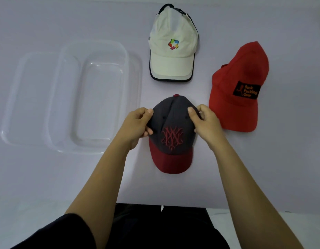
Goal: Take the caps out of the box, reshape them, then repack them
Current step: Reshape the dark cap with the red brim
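On the table (48,177), the storage box (100,97) stands at the left on top of its lid (26,97), which juts out past it to the left and right. Right of the box lie three caps, all with brims toward the person: the logo cap (173,51) farthest back, the patch cap (240,87) to its right and a little nearer, and the monogram cap (171,137) nearest, in front of the logo cap and just left of the patch cap. The left hand (137,124) pinches the monogram cap's crown on its left side, the right hand (205,121) on its right.

Grey cap (171,130), white cap (171,51), red cap (240,87) beside box (98,97)
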A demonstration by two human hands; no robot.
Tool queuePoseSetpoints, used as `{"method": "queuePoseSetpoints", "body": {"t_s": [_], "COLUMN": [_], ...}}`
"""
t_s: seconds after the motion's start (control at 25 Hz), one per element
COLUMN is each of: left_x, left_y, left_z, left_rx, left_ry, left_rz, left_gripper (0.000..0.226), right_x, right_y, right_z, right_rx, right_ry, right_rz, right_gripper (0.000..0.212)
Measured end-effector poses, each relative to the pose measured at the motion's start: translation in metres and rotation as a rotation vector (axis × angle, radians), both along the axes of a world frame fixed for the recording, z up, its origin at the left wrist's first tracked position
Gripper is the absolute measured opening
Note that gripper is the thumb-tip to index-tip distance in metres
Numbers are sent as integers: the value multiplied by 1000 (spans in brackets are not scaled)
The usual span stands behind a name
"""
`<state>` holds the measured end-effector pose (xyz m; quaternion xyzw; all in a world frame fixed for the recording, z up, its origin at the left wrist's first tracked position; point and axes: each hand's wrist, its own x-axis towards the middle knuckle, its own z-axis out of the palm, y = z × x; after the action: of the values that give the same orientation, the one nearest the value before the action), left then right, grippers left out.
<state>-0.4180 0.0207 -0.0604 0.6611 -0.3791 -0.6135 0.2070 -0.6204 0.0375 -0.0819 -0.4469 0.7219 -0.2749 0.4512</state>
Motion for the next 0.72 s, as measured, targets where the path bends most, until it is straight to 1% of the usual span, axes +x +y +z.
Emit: {"method": "queuePoseSetpoints", "body": {"t_s": [0.08,0.2,0.24,0.32,0.4,0.44,0.52,0.64,0.72], "left_x": [2,-1,-2,-6,-10,-11,-9,-6,-8], "left_y": [-2,-2,-2,-3,-4,-4,-6,-10,-12], "left_z": [-1,1,3,8,12,13,14,15,17], "left_rx": [-31,-68,-76,-49,6,17,17,26,54], "left_ry": [-77,-157,-153,-49,57,66,43,-40,-45], "left_rz": [19,19,23,52,39,17,1,-12,-29], "left_gripper": [30,29,25,19,23,25,27,33,33], "right_x": [-8,-16,-15,-14,-13,-14,-14,-14,-11], "right_y": [-4,-4,-4,-2,-2,-3,-7,-11,-12], "right_z": [1,1,1,0,2,4,7,8,9], "right_rx": [1,63,88,103,106,126,162,116,130], "right_ry": [40,-56,-85,-83,-67,-67,-55,15,-19], "right_rz": [-1,-48,-39,11,48,65,85,77,67], "right_gripper": [32,27,30,34,35,35,36,39,34]}}
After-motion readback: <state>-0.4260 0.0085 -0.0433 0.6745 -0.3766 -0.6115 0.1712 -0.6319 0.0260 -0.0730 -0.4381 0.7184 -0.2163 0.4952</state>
